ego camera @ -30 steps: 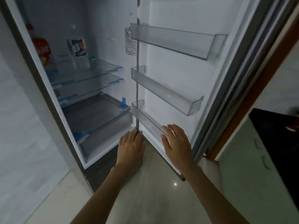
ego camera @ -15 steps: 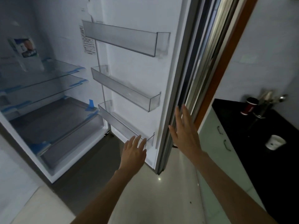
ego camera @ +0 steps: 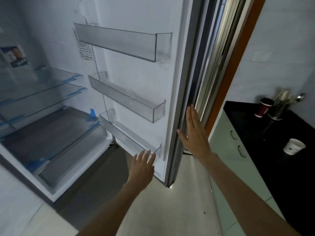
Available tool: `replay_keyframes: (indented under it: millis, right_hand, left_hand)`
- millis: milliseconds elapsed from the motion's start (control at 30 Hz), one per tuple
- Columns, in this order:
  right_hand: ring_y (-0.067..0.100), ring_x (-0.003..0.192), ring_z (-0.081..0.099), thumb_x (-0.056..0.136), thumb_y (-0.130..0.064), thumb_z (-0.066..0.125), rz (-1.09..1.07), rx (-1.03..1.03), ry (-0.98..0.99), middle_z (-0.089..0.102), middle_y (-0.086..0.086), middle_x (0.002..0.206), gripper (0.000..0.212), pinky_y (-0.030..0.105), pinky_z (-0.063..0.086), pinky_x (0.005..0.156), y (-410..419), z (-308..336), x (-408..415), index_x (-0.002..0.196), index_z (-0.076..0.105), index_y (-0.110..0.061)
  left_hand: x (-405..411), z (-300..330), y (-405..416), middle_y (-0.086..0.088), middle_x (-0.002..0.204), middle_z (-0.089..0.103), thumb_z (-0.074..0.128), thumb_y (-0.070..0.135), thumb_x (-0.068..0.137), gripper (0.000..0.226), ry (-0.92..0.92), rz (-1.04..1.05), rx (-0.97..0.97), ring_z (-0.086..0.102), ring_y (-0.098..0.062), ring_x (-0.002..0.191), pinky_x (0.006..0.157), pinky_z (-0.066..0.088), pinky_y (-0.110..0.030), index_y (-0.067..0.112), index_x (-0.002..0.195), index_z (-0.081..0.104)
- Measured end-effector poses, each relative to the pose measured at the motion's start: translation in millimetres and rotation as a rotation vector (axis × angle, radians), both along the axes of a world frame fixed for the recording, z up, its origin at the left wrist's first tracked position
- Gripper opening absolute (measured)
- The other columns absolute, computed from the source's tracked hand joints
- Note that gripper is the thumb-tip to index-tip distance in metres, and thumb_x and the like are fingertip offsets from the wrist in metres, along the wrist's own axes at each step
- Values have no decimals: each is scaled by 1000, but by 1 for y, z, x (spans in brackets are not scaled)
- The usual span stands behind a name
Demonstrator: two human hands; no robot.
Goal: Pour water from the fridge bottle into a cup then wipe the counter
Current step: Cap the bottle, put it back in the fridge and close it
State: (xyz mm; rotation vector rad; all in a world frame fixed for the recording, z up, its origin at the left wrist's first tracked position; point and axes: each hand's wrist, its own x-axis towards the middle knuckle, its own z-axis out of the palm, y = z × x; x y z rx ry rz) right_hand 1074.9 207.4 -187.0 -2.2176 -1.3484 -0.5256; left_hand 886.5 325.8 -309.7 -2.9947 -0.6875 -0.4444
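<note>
The fridge door stands open with 3 clear door bins on its inner face. The right hand lies flat on the door's outer edge, fingers straight and close together, holding nothing. The left hand hovers just in front of the lowest bin, fingers loosely spread and empty — whether they touch the bin's rim cannot be told. No fridge bottle can be made out; at the left edge a blurred, cut-off carton stands on a glass shelf, its print unreadable. The white cup sits on the black bench at the right, well apart from both hands. Farther back on the bench are a dark red cup and a metal utensil holder, the utensils in it too blurred to name. Compared with half a second ago the view has shifted little — the right hand keeps its flat press on the door edge and the left hand has barely moved.
</note>
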Motion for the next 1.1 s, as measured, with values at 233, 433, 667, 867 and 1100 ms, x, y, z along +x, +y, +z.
replay_keyframes:
  millis: [233,433,667,867,1100]
  right_hand:
    - [33,147,10,93,-51,37,73,29,-35,7,10,161,79,58,34,109,-4,-6,-11,153,-5,-21]
    - [33,147,12,94,-42,45,192,34,-131,13,13,160,72,48,25,113,-6,-14,-39,151,16,-9]
    - [39,144,20,96,-18,53,453,102,-281,18,14,157,65,49,50,97,3,-35,-75,150,17,-8]
    - [31,142,23,96,-30,54,586,137,-512,19,15,155,68,47,37,110,38,-33,-119,148,20,-4]
    - [29,143,17,90,-34,61,699,175,-477,14,13,155,81,49,25,114,107,-42,-204,150,13,-8]
  left_hand:
    - [-20,-2,2,-7,126,63,81,24,72,64,-54,44,-18,62,-29,115,95,50,-47,15,130,55]
    - [-57,-10,12,-5,134,58,74,24,78,63,-20,111,-12,57,-28,123,101,43,-50,18,135,47]
    - [-115,-6,20,-11,132,59,76,13,75,65,-65,235,-11,56,-35,123,100,44,-57,15,133,46]
    - [-164,-6,28,-12,147,45,61,19,91,53,-63,475,-81,40,-35,137,111,33,-55,15,141,45]
    - [-225,-7,8,-11,146,47,75,16,78,70,-95,576,-122,44,-37,134,107,39,-56,18,142,45]
